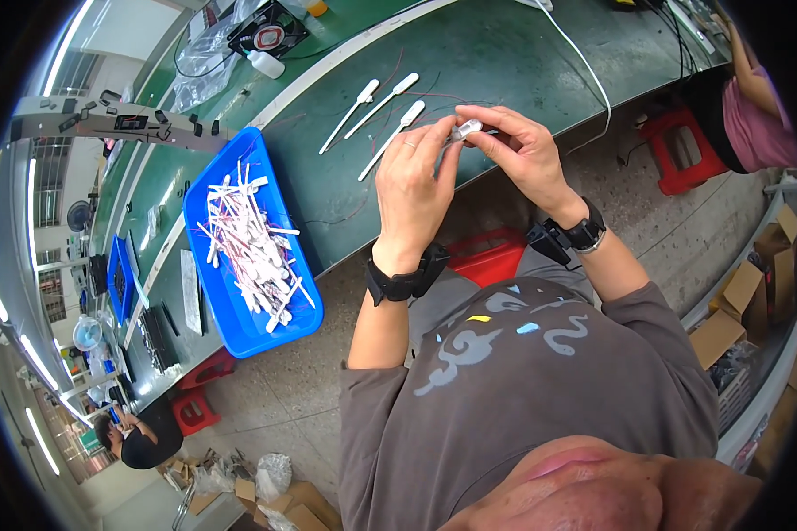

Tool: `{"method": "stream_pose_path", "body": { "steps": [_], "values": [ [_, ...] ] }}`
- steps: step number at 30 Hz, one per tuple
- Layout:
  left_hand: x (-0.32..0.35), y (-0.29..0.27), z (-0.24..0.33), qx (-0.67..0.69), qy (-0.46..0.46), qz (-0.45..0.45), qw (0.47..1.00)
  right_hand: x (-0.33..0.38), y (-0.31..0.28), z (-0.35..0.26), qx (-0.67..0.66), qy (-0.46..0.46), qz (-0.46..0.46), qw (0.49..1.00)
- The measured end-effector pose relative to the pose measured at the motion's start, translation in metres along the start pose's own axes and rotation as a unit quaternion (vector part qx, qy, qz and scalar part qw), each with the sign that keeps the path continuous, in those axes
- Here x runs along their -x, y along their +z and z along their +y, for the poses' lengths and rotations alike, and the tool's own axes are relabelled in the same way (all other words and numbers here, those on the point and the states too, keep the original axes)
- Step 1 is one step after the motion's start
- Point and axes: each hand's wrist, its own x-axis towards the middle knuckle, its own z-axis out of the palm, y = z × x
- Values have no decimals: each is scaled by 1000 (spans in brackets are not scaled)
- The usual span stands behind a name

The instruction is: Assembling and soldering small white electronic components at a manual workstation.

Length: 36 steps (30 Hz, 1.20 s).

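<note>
Both my hands meet over the green table's front edge. My left hand (409,181) pinches one end of a small whitish, partly translucent rounded piece (467,130). The thumb and fingers of my right hand (527,150) close on its other end; the fingers hide much of it. Beside my left hand lies a white stick-shaped part (394,139) with a rounded head. Two more such parts, one a white stick (350,115) and the other a white stick (383,105), lie farther left. Thin red and dark wires run near them.
A blue tray (308,311) heaped with similar white parts and wires stands at the left. Behind are a white bottle (266,65) and a black fan (268,35). A white cable (584,60) crosses the green table (496,53). Another person (762,124) is at the right, near a red stool (682,150).
</note>
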Motion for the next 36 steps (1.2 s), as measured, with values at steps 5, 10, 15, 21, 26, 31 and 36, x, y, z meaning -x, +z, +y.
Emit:
{"method": "stream_pose_path", "body": {
  "steps": [5, 10, 15, 21, 26, 31, 36],
  "values": [
    [1, -4, -10, 66, -48, -40, 996, -1, -4, -2, 73, -11, -30, 997],
    [-1, 0, -7, -61, 28, -17, 998, -10, 1, -4, 26, 31, -15, 999],
    [-6, -3, -14, -68, 24, 14, 997, -17, 5, 2, -39, 78, 4, 996],
    [-34, -13, -56, 286, -234, 70, 927, -25, 3, 18, -124, 97, 22, 987],
    [-29, 2, -59, 165, -236, -21, 957, -32, 5, 45, -148, 96, 60, 983],
    [-25, 8, -51, -13, 3, -69, 997, -33, 0, 49, -147, 68, 51, 985],
    [-22, 13, -52, 149, -151, -71, 975, -30, -3, 42, -155, 55, 48, 985]
  ]
}}
